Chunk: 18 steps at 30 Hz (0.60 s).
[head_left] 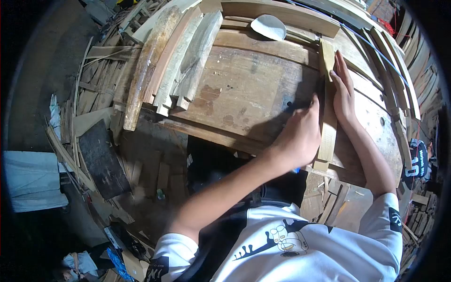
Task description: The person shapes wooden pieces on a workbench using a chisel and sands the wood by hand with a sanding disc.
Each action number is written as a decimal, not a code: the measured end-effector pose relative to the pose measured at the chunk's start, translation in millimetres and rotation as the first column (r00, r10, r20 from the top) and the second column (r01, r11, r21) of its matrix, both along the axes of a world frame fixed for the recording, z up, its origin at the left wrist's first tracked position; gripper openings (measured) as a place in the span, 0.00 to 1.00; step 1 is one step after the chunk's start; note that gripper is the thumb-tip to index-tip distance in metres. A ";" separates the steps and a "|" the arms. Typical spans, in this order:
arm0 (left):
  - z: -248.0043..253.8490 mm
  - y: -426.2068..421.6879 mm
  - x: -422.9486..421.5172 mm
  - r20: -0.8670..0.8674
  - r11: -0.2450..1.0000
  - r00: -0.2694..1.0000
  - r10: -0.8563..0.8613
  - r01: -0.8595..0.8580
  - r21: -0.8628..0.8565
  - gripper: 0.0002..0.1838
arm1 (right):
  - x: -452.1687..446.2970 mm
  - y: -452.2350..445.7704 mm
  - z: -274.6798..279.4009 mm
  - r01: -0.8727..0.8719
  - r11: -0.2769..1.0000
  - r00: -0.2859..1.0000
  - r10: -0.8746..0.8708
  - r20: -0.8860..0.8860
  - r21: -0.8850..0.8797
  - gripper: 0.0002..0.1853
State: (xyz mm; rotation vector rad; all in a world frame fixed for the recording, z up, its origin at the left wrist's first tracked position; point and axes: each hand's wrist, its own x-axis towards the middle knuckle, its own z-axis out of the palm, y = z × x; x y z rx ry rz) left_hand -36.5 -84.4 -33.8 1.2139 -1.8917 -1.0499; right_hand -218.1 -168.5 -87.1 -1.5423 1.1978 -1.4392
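A pale wooden strip (327, 127) with a shaped upper end lies lengthwise over the right part of the wooden workbench (235, 89). My left hand (300, 134) is closed at the strip's left edge, one finger pointing up along it; what it holds, if anything, is hidden. Against the strip's right side rests my right hand (344, 91), its fingers stretched out and the thumb near the strip's face. A dark narrow edge runs along the strip's left side, between it and my left hand.
Several notched wooden pieces (197, 56) lie at the bench's left end. A pale oval piece (268, 27) and a thick board (282, 16) are at the back. Scrap wood surrounds the bench. One person (81, 264) is at lower left, another (415, 160) at right.
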 end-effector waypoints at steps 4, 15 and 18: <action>-7.4 -13.5 -2.2 -0.004 0.997 0.999 -0.034 0.034 -0.076 0.26 | -1.5 -0.4 -0.9 0.015 1.000 0.999 -0.015 0.036 -0.002 0.35; -16.0 -13.5 -4.5 -0.022 0.997 1.000 0.001 -0.002 -0.077 0.23 | 0.7 1.9 5.7 0.034 0.999 0.999 -0.034 0.005 0.022 0.34; -16.3 17.0 -5.2 -0.006 0.999 0.999 0.039 -0.039 0.029 0.21 | -2.7 -0.2 -0.7 0.038 0.999 0.999 -0.038 -0.027 -0.001 0.35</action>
